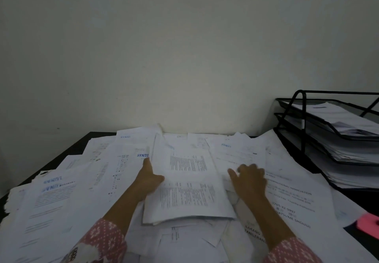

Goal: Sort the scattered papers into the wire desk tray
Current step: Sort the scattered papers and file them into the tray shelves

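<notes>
White printed sheets gathered into a loose sheaf [188, 182] lay at the middle of the dark surface [67, 148], its long axis running from the near edge toward the wall, on top of the scattered white papers [61, 191] that covered almost everything else. The left hand [148, 177] gripped the sheaf's left edge, thumb laid over the top sheet and fingers apparently beneath. The right hand [249, 179] rested just beside the sheaf's right edge, open and flat on neighbouring pages, holding nothing. The black wire desk tray [303, 117], three tiers already bearing paper, stood at the far right corner of the surface, well apart from the sheaf. The right hand was the nearer one, so the sheaf probably had to travel right and away.
</notes>
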